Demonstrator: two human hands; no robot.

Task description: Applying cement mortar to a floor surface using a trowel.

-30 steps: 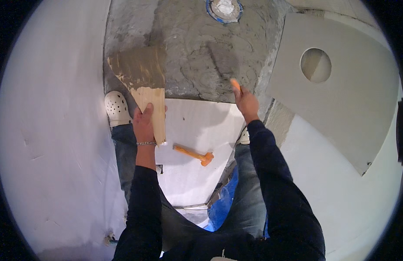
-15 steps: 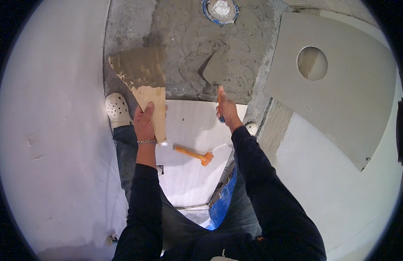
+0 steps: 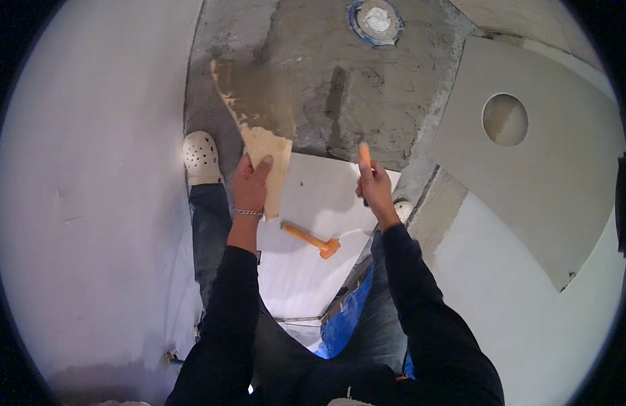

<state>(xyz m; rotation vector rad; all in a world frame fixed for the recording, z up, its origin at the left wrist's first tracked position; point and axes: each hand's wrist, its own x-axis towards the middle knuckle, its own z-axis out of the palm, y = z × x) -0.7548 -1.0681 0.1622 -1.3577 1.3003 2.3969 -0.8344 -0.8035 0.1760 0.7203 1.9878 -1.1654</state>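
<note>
My left hand (image 3: 252,183) grips the bare end of a wooden board (image 3: 269,152), thumb on top. Grey mortar coats the board's far part, which is blurred and reaches over the floor bed. In my right hand (image 3: 376,189) is a trowel (image 3: 364,154), fingers closed round its orange and dark handle. Its blade points away from me and cannot be made out against the grey mortar bed (image 3: 387,95). A dark, narrow mark runs through the mortar just left of the trowel. Between my arms an orange mallet (image 3: 311,239) lies on a white panel (image 3: 326,186).
A drain opening with a blue rim (image 3: 376,21) sits at the far end of the mortar. On the right a large grey tile (image 3: 553,176) with a round hole leans by the wall. My pale clogs (image 3: 202,159) flank the panel. A white wall (image 3: 110,169) rises at left.
The whole view has shifted, moving the scene to the right. The trowel blade, visible on the mortar before, no longer stands out, and a dark, narrow mark shows there. Both hands keep their holds.
</note>
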